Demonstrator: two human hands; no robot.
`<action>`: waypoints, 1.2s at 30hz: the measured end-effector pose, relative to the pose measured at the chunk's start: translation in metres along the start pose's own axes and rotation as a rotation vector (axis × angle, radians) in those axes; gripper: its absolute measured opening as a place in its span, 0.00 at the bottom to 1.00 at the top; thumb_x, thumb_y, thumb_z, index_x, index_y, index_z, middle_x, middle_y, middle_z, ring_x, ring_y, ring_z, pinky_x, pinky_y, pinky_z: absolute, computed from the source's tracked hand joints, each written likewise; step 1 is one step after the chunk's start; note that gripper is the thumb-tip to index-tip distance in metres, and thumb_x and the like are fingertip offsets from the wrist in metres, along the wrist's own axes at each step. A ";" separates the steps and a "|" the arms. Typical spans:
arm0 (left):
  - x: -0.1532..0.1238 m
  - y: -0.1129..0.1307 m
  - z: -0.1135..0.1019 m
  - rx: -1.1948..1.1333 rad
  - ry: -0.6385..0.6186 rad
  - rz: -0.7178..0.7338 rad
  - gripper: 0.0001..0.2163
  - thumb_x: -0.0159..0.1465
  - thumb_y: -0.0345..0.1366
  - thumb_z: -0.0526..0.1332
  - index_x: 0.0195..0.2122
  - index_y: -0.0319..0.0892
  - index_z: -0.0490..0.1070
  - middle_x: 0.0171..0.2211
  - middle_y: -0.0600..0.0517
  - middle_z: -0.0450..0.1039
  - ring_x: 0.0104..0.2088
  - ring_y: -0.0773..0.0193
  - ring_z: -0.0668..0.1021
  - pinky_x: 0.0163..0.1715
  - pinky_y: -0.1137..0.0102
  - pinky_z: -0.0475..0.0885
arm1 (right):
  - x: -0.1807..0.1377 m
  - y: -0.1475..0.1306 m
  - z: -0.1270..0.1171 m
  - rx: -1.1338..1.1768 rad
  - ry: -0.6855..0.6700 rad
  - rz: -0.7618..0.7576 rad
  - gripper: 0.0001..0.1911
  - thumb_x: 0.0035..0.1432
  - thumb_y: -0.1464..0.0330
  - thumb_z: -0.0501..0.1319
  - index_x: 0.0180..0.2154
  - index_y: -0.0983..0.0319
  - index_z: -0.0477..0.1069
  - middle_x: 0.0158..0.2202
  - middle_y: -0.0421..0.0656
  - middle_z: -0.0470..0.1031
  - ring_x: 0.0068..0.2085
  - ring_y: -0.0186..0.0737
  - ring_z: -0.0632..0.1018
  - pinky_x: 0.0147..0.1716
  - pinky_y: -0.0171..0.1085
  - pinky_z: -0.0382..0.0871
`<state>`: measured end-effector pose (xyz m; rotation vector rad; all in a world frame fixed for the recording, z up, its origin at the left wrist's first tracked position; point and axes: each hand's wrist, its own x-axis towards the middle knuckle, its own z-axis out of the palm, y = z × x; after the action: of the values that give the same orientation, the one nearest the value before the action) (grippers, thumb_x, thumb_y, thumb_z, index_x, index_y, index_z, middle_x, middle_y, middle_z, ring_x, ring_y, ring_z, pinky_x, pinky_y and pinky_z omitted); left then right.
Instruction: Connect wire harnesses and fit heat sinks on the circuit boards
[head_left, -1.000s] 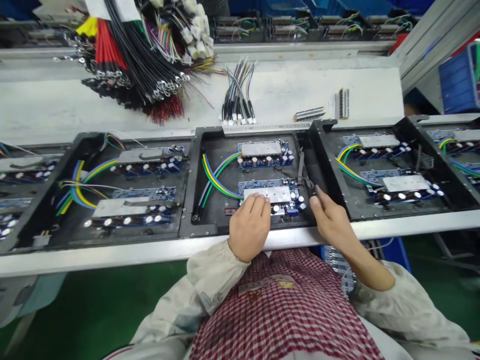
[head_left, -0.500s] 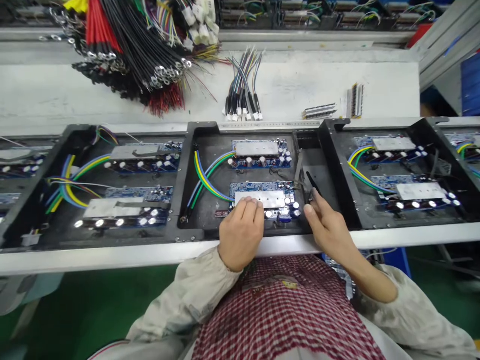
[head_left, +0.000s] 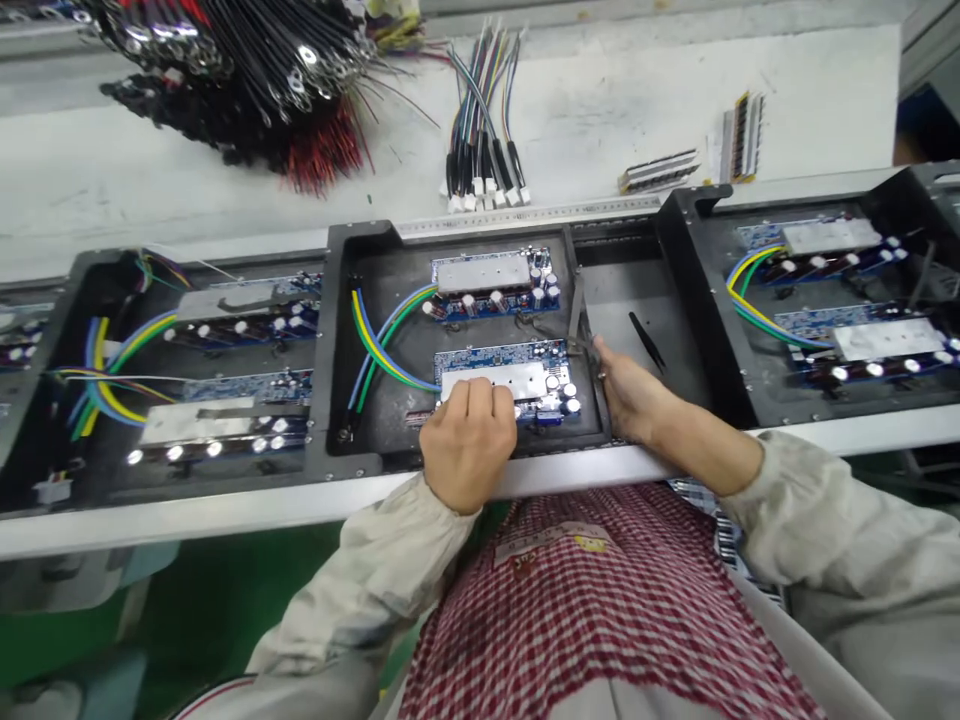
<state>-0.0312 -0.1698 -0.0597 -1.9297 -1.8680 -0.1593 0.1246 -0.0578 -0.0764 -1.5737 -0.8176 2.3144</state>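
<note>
My left hand (head_left: 469,440) is closed, its curled fingers gripping the near edge of the front blue circuit board (head_left: 495,355). A flat silver heat-sink plate (head_left: 529,382) tops that board, partly behind my knuckles. At the board's right, my right hand (head_left: 630,395) has its fingers drawn together on a flat grey ribbon cable (head_left: 576,305) beside the divider; the fingertips are partly hidden. Black tweezers (head_left: 646,340) lie in the right compartment, apart from my hand. A second circuit board (head_left: 487,310) sits behind the first, and blue, yellow and green wires (head_left: 375,345) curve into both boards' left ends.
The black metal case (head_left: 360,240) holds these boards, with similar cases left and right (head_left: 750,385). Behind, on the white bench (head_left: 570,120), lie a wire-harness bunch (head_left: 484,150), a big heap of black cables (head_left: 255,70) and pin strips (head_left: 660,172).
My right hand has moved left from the tweezers to the divider, and the tweezers now lie free. My left hand stays on the front board. The view has tilted and shifted.
</note>
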 end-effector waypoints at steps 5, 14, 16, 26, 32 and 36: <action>-0.002 -0.001 0.003 -0.006 0.096 0.020 0.10 0.61 0.24 0.54 0.23 0.42 0.63 0.21 0.50 0.64 0.27 0.61 0.68 0.23 0.67 0.54 | 0.005 0.005 0.006 0.074 -0.112 0.056 0.35 0.59 0.43 0.38 0.44 0.61 0.70 0.32 0.48 0.79 0.36 0.48 0.79 0.40 0.53 0.73; -0.003 -0.002 0.005 -0.059 0.111 0.017 0.12 0.63 0.24 0.52 0.23 0.42 0.65 0.23 0.51 0.66 0.29 0.63 0.69 0.27 0.68 0.60 | 0.009 0.012 0.002 -0.067 -0.097 -0.139 0.34 0.60 0.44 0.39 0.44 0.61 0.70 0.32 0.47 0.79 0.37 0.48 0.79 0.42 0.52 0.72; -0.004 -0.002 0.005 -0.130 0.092 0.002 0.12 0.63 0.24 0.51 0.24 0.42 0.65 0.24 0.50 0.67 0.30 0.63 0.70 0.27 0.68 0.60 | 0.009 0.012 0.003 -0.081 -0.094 -0.163 0.34 0.60 0.45 0.40 0.44 0.61 0.70 0.32 0.47 0.79 0.37 0.48 0.79 0.42 0.52 0.72; -0.002 -0.003 0.005 -0.011 0.117 0.042 0.11 0.60 0.24 0.56 0.22 0.43 0.64 0.22 0.51 0.65 0.28 0.62 0.68 0.27 0.67 0.60 | 0.006 0.010 -0.001 -0.007 -0.187 0.031 0.37 0.57 0.41 0.38 0.44 0.61 0.70 0.34 0.49 0.79 0.39 0.49 0.79 0.44 0.55 0.70; -0.001 -0.002 0.003 -0.022 0.116 0.031 0.13 0.61 0.24 0.54 0.21 0.43 0.63 0.21 0.51 0.64 0.26 0.61 0.67 0.29 0.67 0.62 | 0.007 0.008 -0.006 0.125 -0.259 0.253 0.41 0.53 0.37 0.38 0.44 0.61 0.70 0.36 0.49 0.79 0.40 0.51 0.79 0.45 0.57 0.68; -0.005 0.001 0.003 -0.043 0.119 -0.011 0.11 0.61 0.23 0.54 0.23 0.41 0.66 0.23 0.50 0.66 0.29 0.61 0.71 0.32 0.67 0.65 | 0.015 0.006 -0.012 0.130 -0.188 0.261 0.38 0.59 0.43 0.34 0.42 0.62 0.70 0.33 0.48 0.79 0.37 0.49 0.79 0.45 0.55 0.69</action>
<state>-0.0315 -0.1728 -0.0645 -1.8952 -1.8115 -0.3131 0.1300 -0.0514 -0.0948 -1.5017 -0.5113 2.6713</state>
